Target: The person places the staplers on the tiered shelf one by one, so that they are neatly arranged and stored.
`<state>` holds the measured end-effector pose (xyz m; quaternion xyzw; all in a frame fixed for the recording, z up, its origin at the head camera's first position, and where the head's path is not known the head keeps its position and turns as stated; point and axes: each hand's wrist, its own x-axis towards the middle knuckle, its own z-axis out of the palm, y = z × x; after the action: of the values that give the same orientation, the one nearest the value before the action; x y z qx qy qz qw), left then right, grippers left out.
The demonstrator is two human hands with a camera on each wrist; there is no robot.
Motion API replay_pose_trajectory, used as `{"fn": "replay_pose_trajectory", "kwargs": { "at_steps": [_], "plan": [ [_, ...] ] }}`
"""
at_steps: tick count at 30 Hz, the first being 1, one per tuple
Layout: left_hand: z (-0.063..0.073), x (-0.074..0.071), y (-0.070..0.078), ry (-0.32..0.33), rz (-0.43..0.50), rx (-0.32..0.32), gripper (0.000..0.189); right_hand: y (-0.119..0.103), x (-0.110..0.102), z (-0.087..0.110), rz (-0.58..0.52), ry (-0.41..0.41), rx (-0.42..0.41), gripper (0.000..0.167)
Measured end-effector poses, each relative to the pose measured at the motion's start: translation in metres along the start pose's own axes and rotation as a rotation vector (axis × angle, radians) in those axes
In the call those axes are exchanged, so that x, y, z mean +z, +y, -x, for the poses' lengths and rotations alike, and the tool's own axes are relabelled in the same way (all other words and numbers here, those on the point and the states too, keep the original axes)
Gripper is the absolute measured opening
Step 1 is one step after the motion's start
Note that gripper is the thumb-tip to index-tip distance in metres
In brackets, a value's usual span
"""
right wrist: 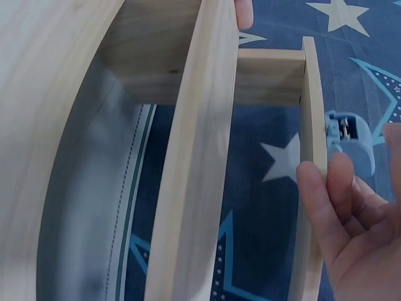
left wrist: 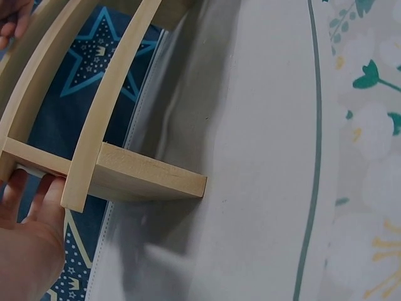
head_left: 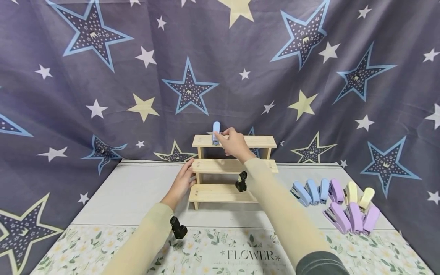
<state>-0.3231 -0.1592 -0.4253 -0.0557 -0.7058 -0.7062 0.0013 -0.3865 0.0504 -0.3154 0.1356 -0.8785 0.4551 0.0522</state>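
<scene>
A light blue stapler stands on the top tier of a three-tier wooden stand. My right hand is at its right side, one fingertip overlapping its front in the head view. In the right wrist view the stapler shows its front end, and the fingers of that hand lie against the tier's front edge beside it; no clear pinch is visible. At the stand's left end, my left hand holds the middle tier, its fingers hooked behind the wood in the left wrist view.
Right of the stand is a group of staplers: blue, purple and yellow. The stand is on a pale mat with a floral front band. A star-patterned curtain hangs close behind.
</scene>
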Motion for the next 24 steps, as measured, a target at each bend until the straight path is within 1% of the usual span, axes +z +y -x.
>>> {"fn": "replay_pose_trajectory", "kwargs": {
  "at_steps": [3, 9, 15, 21, 24],
  "plan": [
    [0.001, 0.0, 0.0, 0.002, -0.005, -0.002, 0.049, 0.006, -0.009, 0.007, -0.004, -0.013, -0.028, 0.048],
    [0.0, -0.001, -0.001, 0.004, -0.013, -0.011, 0.049, 0.021, -0.031, 0.021, 0.043, -0.028, -0.073, 0.039],
    [0.0, -0.001, -0.002, 0.009, -0.015, -0.012, 0.05, 0.039, -0.057, 0.037, 0.128, -0.064, -0.086, 0.037],
    [0.001, -0.001, -0.001, 0.001, -0.028, -0.005, 0.05, 0.058, -0.083, 0.055, 0.183, -0.073, -0.082, 0.037],
    [0.001, -0.001, 0.0, 0.005, -0.033, -0.007, 0.05, 0.068, -0.098, 0.065, 0.227, -0.078, -0.102, 0.036]
  ]
}}
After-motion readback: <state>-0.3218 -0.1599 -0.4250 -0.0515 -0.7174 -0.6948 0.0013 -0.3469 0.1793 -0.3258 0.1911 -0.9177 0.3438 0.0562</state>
